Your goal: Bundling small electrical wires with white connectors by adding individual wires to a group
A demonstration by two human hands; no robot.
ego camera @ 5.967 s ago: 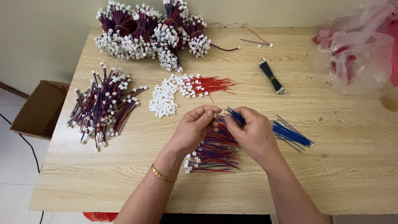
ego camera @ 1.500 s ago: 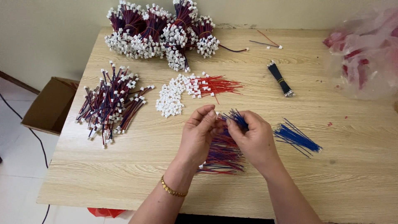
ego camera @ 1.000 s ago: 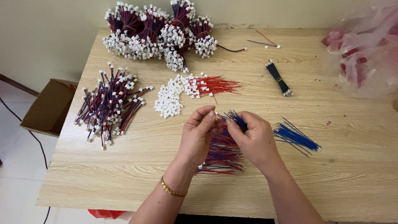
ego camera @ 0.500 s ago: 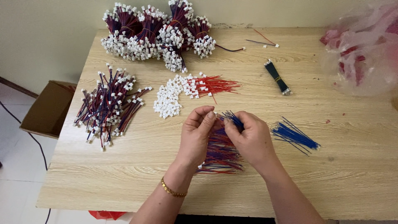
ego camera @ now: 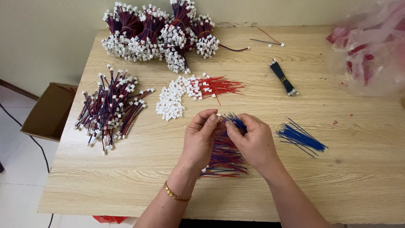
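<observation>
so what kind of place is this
Probably a small home or workshop bench for hand-assembling wire leads: a plain wooden table, bundled wires with white connectors, loose blue wires, and a cardboard box on the floor.

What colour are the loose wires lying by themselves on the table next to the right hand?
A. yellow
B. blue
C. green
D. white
B: the small loose wires lying on the wooden table just beyond the right hand are all blue.
</observation>
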